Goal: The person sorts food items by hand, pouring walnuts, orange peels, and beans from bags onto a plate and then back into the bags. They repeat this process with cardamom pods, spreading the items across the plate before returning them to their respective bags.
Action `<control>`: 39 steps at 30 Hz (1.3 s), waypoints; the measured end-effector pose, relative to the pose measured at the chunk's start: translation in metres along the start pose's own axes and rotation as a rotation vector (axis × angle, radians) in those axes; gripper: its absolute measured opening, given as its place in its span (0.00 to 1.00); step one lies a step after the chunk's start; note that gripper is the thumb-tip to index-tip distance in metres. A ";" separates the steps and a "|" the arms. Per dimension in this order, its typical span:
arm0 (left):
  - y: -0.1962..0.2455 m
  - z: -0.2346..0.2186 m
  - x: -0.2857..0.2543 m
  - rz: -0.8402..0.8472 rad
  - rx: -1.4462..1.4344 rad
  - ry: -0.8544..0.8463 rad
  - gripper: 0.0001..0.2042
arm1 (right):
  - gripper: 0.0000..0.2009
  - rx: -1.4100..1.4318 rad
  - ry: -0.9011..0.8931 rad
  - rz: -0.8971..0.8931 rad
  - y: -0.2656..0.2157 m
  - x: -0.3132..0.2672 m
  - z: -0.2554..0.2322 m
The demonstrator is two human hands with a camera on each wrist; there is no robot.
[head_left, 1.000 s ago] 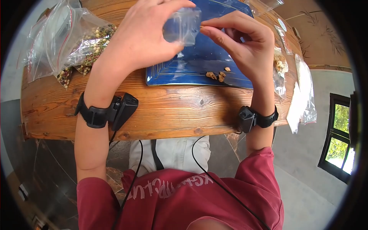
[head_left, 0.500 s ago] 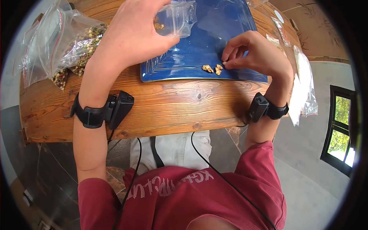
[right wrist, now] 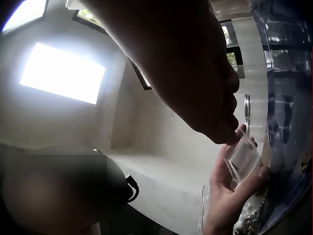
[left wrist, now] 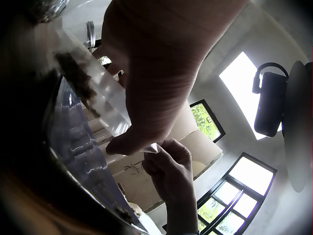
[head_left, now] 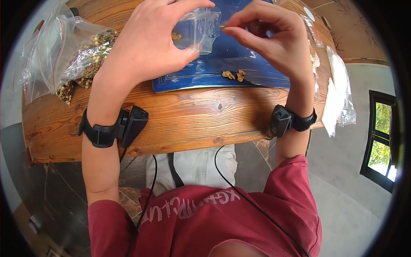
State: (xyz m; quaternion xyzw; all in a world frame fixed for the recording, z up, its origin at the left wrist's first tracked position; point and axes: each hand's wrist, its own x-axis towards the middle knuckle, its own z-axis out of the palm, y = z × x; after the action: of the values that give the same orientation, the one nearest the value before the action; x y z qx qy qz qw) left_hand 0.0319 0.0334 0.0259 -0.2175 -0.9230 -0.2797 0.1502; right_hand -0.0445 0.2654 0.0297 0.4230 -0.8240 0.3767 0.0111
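Note:
My left hand [head_left: 147, 47] holds a small clear zip bag [head_left: 205, 32] over the blue tray [head_left: 231, 58], thumb and fingers on its sides. Brown lumpy pieces [head_left: 176, 36] lie inside; the left wrist view shows them as a dark clump [left wrist: 76, 81]. Just right of the bag's mouth, my right hand [head_left: 274, 38] pinches a small tan piece [head_left: 222, 27] between thumb and index finger. The right wrist view has these fingertips right at the rim of the bag [right wrist: 245, 159]. More brown pieces [head_left: 228, 75] sit near the tray's front edge.
On the left of the wooden table [head_left: 184, 111] lie large clear bags of mixed beans or pellets [head_left: 96, 51]. Flat packets [head_left: 336, 94] lie along the right edge. A black camera with a cable is strapped to each wrist.
The right hand went down to the tray's front edge, took the small piece from beside the others and rose back to the bag's mouth. The left hand keeps the bag nearly in place.

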 end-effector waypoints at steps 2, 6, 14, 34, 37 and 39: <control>0.000 0.001 0.000 0.001 -0.013 0.014 0.29 | 0.07 -0.048 0.022 -0.118 -0.011 0.005 0.004; -0.022 0.011 0.001 -0.008 -0.056 0.042 0.28 | 0.13 0.016 -0.133 0.064 0.005 -0.004 -0.004; -0.007 0.003 -0.001 -0.004 -0.016 0.045 0.27 | 0.12 0.084 -0.551 0.273 0.012 -0.004 0.006; -0.013 0.010 0.001 -0.032 -0.066 0.166 0.31 | 0.13 0.131 -0.318 0.268 0.011 -0.006 -0.027; -0.023 0.015 0.005 -0.016 -0.077 0.212 0.31 | 0.16 0.032 -0.504 0.251 0.006 -0.011 -0.023; -0.004 0.008 0.002 -0.068 0.003 0.195 0.31 | 0.15 0.034 -0.539 0.267 0.007 -0.012 -0.013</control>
State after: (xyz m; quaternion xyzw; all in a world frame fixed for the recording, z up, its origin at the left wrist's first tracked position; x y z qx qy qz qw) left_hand 0.0267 0.0363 0.0188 -0.1577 -0.9112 -0.3031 0.2302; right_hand -0.0456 0.2849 0.0307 0.3959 -0.8392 0.2628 -0.2645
